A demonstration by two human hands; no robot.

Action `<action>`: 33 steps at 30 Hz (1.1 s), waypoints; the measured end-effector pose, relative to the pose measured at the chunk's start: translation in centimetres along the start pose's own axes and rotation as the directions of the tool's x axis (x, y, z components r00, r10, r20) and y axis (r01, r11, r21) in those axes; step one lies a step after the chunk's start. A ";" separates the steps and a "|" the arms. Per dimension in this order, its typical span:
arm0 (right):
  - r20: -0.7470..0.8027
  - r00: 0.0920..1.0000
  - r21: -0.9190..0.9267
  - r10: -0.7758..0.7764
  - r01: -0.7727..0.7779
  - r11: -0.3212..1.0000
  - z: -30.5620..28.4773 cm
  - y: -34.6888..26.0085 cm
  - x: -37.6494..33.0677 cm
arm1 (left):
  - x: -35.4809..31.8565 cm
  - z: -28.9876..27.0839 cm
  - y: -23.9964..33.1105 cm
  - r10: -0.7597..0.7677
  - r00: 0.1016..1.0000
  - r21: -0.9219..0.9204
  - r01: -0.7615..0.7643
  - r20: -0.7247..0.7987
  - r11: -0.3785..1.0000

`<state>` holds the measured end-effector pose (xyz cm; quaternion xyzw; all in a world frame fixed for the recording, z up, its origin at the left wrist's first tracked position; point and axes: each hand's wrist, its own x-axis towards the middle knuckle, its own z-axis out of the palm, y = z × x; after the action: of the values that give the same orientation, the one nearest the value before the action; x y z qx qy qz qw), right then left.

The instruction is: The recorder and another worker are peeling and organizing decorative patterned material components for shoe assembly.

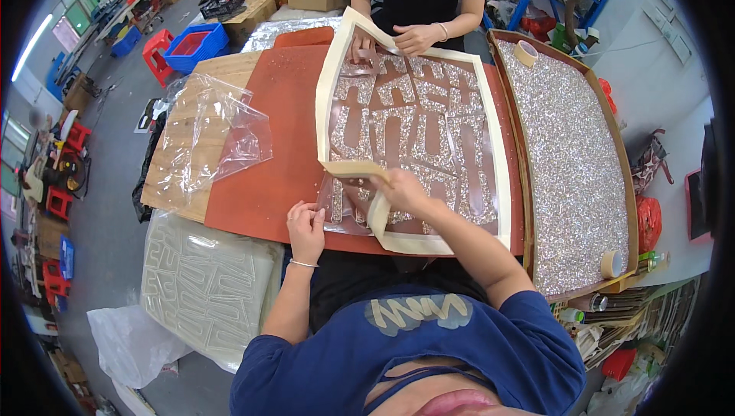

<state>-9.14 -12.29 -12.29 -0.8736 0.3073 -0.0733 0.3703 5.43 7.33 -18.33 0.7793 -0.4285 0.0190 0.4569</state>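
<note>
A clear plastic sheet with glittery cut-out shapes (394, 129) lies on a red-brown board (253, 102), edged by a wide cream masking tape border (504, 178). My right hand (403, 191) is closed on the border's near-left corner, which is lifted and folded back above the sheet. My left hand (306, 224) pinches the sheet's near-left edge, beside the lifted corner. Across the board stands a person in black; one hand (417, 38) is at the far border and the other (361, 47) reaches onto the sheet's far-left corner.
A shallow tray of silver glitter (570, 155) stands right, with tape rolls (611, 263) on its rim. Crumpled clear film (237, 132) covers part of a wooden board (172, 178) at left. Stacked patterned sheets (203, 278) lie near left. Blue crates (195, 47) stand far left.
</note>
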 end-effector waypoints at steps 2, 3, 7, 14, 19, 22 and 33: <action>-0.084 0.996 -0.168 0.011 -0.025 0.985 -2.5 0.3 0.7 | -0.6 -0.7 -1.2 0.047 0.999 0.070 -0.048 0.024 0.996; -0.162 0.980 -0.006 0.116 -0.118 0.993 -3.9 1.6 1.2 | -0.8 -0.6 -1.4 0.022 0.999 0.075 -0.024 0.034 0.997; -0.324 0.897 0.125 0.300 -0.274 0.954 -12.3 4.7 1.4 | -0.4 -1.4 -0.8 0.092 0.993 0.091 -0.085 -0.078 0.992; -0.285 0.957 0.076 0.048 -0.027 0.997 -10.4 3.1 0.0 | 1.2 -4.2 -1.5 0.446 0.875 0.175 -0.477 0.186 0.861; -0.288 0.935 0.093 -0.206 0.241 0.966 -6.8 -2.2 -3.0 | 3.6 -4.6 2.4 0.158 0.962 0.334 -0.229 0.224 0.914; -0.236 0.934 0.019 -0.268 0.280 0.960 -4.9 -3.7 -2.3 | 7.2 -1.2 4.7 0.350 0.907 0.454 -0.421 0.234 0.785; -0.472 0.877 0.161 -0.085 0.180 0.970 -4.8 -2.3 -3.0 | 12.4 7.0 1.4 -0.073 0.837 0.635 -0.351 0.542 0.689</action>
<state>-12.14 -12.15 -6.93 -0.8083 0.3168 -0.3347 0.3664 9.77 -6.15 -16.15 0.8314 -0.5553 0.0048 -0.0195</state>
